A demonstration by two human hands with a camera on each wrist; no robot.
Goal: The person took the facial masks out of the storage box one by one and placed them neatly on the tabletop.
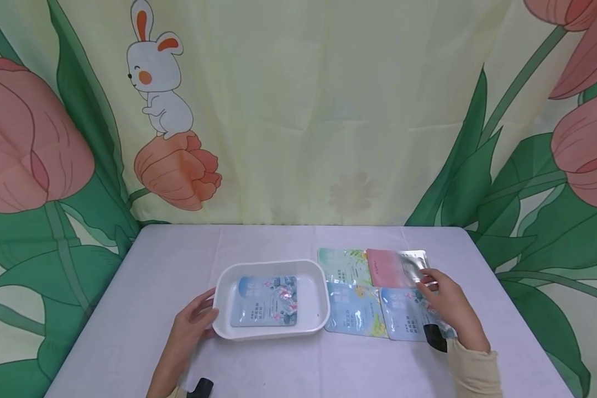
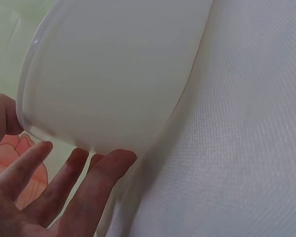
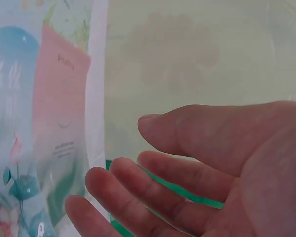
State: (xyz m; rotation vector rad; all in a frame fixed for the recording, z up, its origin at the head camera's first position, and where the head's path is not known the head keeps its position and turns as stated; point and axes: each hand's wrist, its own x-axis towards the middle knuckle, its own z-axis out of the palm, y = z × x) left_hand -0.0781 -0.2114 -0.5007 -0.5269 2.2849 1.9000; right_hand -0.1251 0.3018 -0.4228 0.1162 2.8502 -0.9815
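A white plastic tray lies on the table with a blue flower-printed foil packet inside it. My left hand is at the tray's left end. In the left wrist view, fingertips of this left hand touch the tray's outer wall and rim. On the right, my right hand hovers by the silvery end of a pink packet. The right wrist view shows the right hand with loosely bent fingers, thumb apart, nothing between them. Below it lies a blue packet, partly covered by the hand.
A green packet and a light blue packet lie beside the tray, edge to edge with the others in two rows. A white cloth covers the table. Behind hangs a curtain printed with tulips and a rabbit.
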